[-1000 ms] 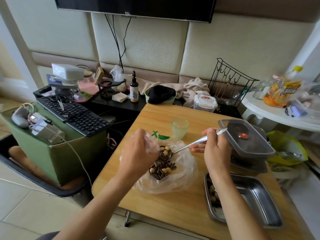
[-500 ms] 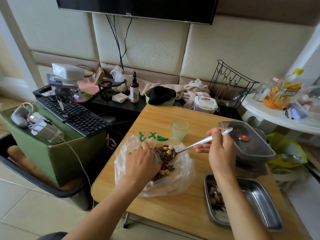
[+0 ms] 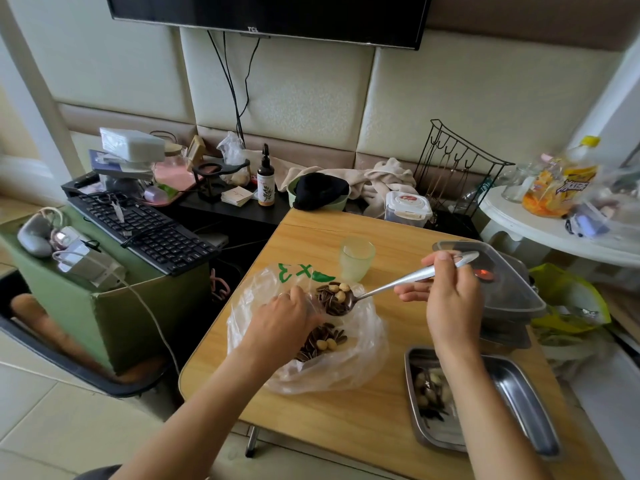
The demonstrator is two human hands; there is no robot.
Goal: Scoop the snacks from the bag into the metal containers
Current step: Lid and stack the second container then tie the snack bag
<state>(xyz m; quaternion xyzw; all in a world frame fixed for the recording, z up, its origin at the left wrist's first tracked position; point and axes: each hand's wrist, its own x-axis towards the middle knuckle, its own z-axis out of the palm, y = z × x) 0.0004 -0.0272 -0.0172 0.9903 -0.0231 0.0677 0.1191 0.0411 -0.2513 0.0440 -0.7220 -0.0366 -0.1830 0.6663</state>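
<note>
Snacks: striped seeds and pale round bits, split three ways right now. One heap is on the spoon, just beside the left fingertips. A bigger pile is in the bag under that hand, and a small lot is already in the tray.
Right hand: thumb and fingers pinched round the far end of the spoon handle, so a proper grip, nothing loose.
Spoon: long axis runs from the right fingers leftward and a bit down toward the left hand. Bowl end points at the left fingers, handle tip pokes out past the right thumb. Bowl faces up, heaped, and looks lifted just clear of the bag mouth.
Left hand: fingers curled into the plastic, gripping the bag's edge and holding it open.
Bag: clear, crumpled, spread on the table around and below the left fingers.
Metal container: below the right wrist, well apart from the bag. Snacks only in its left end, the rest bare metal.
Lidded stack: just past the right fingers, can't tell what's inside.
Done so far: a few spoonfuls by the look of it, so I'd say early on.
Left to do: carry this load to the tray, then plenty more scoops, and presumably the other containers too.
</note>
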